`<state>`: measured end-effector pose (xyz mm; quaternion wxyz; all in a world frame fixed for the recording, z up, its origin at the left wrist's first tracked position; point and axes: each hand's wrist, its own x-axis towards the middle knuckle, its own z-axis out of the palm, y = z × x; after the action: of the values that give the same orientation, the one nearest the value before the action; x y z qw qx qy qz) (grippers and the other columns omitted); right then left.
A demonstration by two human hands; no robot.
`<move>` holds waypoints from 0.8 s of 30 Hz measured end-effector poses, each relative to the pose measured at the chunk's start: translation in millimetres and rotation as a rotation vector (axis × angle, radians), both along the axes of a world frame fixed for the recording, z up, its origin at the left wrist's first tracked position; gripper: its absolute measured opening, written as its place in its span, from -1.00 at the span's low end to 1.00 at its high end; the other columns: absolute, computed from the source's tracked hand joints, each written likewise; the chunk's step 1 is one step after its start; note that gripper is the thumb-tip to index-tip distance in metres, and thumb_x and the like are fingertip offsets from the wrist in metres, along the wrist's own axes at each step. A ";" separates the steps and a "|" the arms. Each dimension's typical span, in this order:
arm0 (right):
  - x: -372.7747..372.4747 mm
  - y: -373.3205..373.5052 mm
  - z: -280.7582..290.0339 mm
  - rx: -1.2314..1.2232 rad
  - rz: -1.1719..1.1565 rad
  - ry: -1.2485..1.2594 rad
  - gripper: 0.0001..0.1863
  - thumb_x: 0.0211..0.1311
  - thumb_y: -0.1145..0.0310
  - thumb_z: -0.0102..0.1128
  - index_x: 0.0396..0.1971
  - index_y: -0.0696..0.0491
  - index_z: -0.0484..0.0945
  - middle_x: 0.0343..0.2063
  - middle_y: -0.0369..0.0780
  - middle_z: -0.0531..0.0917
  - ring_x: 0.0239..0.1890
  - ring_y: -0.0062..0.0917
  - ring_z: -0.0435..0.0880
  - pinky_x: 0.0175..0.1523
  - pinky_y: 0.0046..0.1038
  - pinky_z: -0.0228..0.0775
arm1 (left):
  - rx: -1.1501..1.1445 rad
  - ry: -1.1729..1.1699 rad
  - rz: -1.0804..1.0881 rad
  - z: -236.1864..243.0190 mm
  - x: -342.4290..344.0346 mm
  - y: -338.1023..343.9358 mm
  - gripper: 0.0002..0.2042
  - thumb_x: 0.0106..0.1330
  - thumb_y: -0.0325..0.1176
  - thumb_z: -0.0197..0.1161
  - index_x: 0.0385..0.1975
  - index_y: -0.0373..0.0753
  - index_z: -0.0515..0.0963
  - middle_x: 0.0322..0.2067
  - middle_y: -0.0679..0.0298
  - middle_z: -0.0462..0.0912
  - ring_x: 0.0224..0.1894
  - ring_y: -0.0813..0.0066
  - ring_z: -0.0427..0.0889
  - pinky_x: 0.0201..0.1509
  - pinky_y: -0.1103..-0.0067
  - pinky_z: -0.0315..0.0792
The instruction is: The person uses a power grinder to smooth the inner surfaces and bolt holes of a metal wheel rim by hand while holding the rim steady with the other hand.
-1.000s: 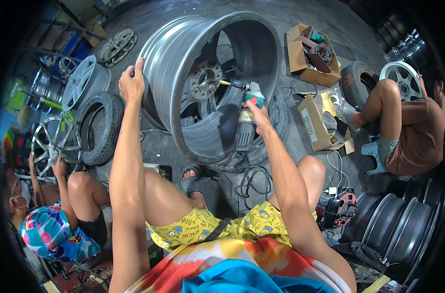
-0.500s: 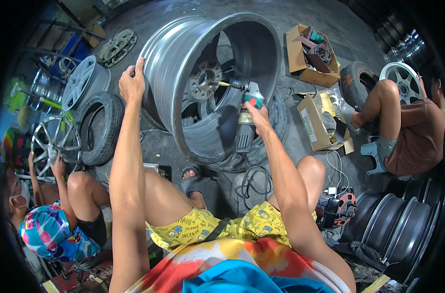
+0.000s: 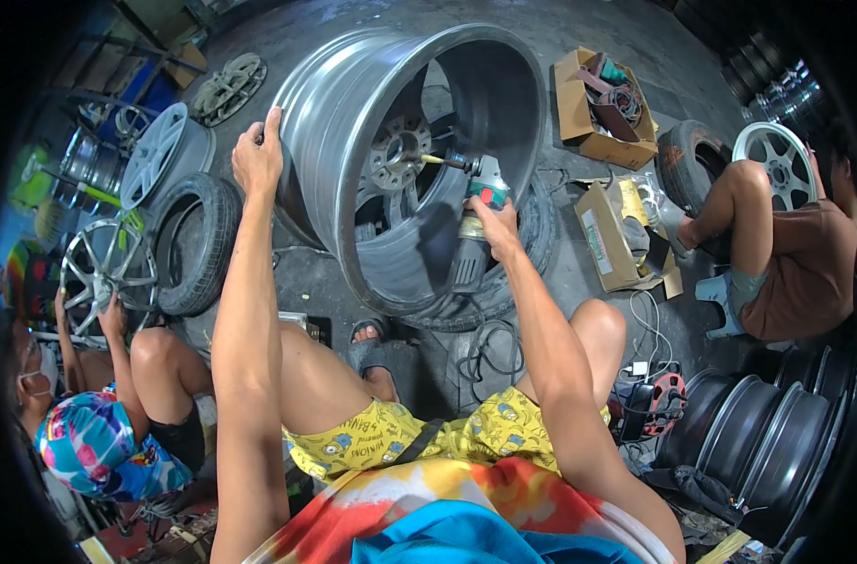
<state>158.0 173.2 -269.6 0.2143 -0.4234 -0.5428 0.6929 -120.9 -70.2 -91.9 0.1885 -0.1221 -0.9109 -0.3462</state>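
Observation:
A large silver wheel rim (image 3: 320, 141) leans in front of me with its open barrel turned toward me. At its far left edge my left hand (image 3: 257, 158) is closed round the lip, thumb pointing up. My right hand (image 3: 494, 228) grips a grey and green angle grinder (image 3: 470, 258) by its body. A pale tapered tip (image 3: 432, 159) on the grinder's head reaches inside the barrel, close to the hub (image 3: 396, 155). Whether the tip touches the metal I cannot tell. Under the rim lies a tyre (image 3: 539, 240), partly hidden by it.
A cardboard box of tools and cords (image 3: 605, 132) and an open carton (image 3: 612, 249) stand at the right. To the left a tyre (image 3: 212, 249) leans near a co-worker holding a spoked wheel (image 3: 109, 273). Another person sits far right. Black rims (image 3: 753, 432) line the lower right.

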 end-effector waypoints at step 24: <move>16.9 -9.7 1.7 -0.283 0.144 0.045 -0.58 0.04 0.21 0.46 -0.14 0.07 0.54 -0.37 -0.24 0.64 -0.41 -0.47 0.69 -0.27 -0.31 0.62 | -0.010 -0.027 0.016 -2.4 -6.3 -0.6 -0.32 0.32 0.43 0.10 -0.11 -0.15 0.74 -0.20 0.01 0.75 -0.04 0.00 0.68 0.11 0.28 0.45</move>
<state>174.9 163.5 -267.8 0.1142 -0.3937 -0.4637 0.7854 -127.2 -70.8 -94.3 0.1786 -0.1109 -0.9160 -0.3416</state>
